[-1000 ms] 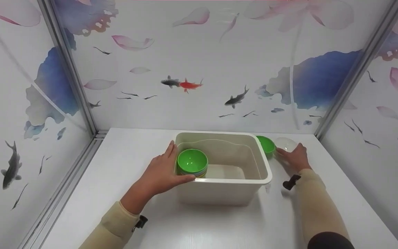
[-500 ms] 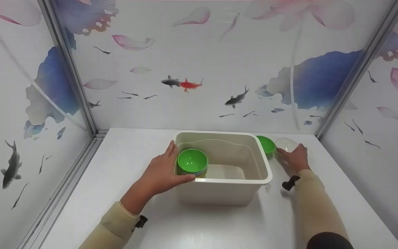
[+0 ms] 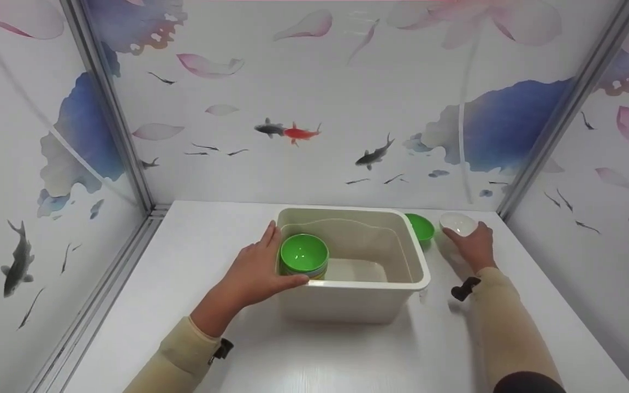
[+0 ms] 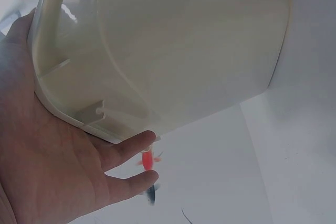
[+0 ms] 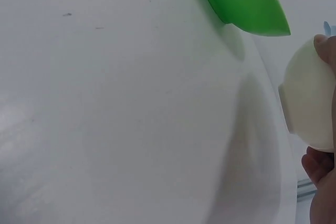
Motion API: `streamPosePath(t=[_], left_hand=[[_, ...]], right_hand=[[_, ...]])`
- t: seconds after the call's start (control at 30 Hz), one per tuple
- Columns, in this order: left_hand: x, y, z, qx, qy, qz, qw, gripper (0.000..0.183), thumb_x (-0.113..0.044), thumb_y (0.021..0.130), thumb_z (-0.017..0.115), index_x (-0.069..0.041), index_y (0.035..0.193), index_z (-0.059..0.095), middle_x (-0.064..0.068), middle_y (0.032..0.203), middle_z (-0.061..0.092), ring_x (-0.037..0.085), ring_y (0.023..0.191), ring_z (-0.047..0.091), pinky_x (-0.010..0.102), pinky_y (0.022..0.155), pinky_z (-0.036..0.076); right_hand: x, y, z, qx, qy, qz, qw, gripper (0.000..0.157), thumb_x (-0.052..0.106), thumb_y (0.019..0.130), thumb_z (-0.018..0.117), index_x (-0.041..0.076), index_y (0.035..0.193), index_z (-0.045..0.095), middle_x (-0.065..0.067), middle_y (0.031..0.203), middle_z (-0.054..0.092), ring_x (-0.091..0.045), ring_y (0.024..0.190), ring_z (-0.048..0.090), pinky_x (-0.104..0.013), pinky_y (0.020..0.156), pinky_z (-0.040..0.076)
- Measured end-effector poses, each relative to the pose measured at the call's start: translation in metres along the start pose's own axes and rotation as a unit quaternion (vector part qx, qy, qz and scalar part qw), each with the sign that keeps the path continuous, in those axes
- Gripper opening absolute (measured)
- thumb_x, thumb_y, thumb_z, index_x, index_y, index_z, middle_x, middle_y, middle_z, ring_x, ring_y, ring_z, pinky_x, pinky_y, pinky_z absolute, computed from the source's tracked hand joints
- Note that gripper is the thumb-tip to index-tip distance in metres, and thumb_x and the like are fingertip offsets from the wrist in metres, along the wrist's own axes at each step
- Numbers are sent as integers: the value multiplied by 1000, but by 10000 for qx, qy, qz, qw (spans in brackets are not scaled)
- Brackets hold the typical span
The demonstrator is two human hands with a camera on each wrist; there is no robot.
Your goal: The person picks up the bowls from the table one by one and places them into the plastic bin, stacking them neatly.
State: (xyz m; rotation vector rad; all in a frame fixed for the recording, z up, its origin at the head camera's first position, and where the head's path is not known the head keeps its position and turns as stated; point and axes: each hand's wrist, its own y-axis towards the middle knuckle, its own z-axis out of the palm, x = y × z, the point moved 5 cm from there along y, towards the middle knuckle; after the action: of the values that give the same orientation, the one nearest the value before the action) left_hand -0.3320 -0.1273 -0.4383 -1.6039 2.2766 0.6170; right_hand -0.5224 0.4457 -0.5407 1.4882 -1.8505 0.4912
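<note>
A beige plastic bin [image 3: 352, 303] stands mid-table, with a stack of bowls inside at its left end, the top one a green bowl [image 3: 304, 252]. My left hand [image 3: 251, 275] rests against the bin's left front corner, its thumb along the front rim and its fingers extended along the left side. To the right of the bin, my right hand [image 3: 473, 243] grips a white bowl [image 3: 458, 222] at the rim between thumb and fingers. In the right wrist view the bowl's foot is raised off the table. Another green bowl [image 3: 421, 228] sits between the bin and the white bowl.
White panels [image 3: 314, 164] printed with fish and petals enclose the table [image 3: 211, 234] at the back and sides. A metal frame post [image 3: 110, 109] rises at the back left corner, another post [image 3: 563, 109] at the back right.
My right hand has lifted the white bowl and moved it slightly right, away from the green bowl. My left hand and the bin have stayed in place.
</note>
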Motion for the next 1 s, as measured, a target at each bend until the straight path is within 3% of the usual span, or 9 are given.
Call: streamPosePath(t=[0.2, 0.43, 0.87, 1.0], left_hand=[[0, 0, 0, 27, 38, -58, 10000, 140, -95, 80, 66, -5, 177, 20, 15, 184, 14, 48, 153, 47, 62, 123, 40], [-2, 0, -1, -81, 28, 74, 9999, 131, -84, 85, 75, -2, 174, 27, 19, 183, 19, 51, 145, 53, 63, 120, 43], [-2, -1, 0, -32, 75, 44, 10000, 138, -94, 81, 67, -2, 175, 24, 18, 183, 17, 49, 150, 50, 63, 122, 41], [-3, -1, -2, -10, 59, 54, 10000, 139, -95, 81, 66, -1, 175, 24, 19, 183, 17, 49, 150, 50, 63, 122, 41]], right_hand=[[5, -5, -7, -1, 20, -128, 9999, 129, 63, 98, 76, -17, 168, 4, -46, 170, 16, -58, 160, 21, -65, 131, 20], [14, -9, -14, 51, 85, -317, 9994, 120, 59, 99, 77, -18, 167, 15, -44, 162, 28, -56, 150, 33, -67, 127, 28], [28, -16, -25, 356, 225, -398, 9983, 119, 62, 101, 74, -17, 168, 14, -44, 166, 25, -58, 153, 34, -69, 126, 29], [39, -22, -29, 394, 369, -510, 9972, 115, 60, 100, 77, -15, 167, 21, -41, 164, 32, -55, 150, 39, -68, 125, 32]])
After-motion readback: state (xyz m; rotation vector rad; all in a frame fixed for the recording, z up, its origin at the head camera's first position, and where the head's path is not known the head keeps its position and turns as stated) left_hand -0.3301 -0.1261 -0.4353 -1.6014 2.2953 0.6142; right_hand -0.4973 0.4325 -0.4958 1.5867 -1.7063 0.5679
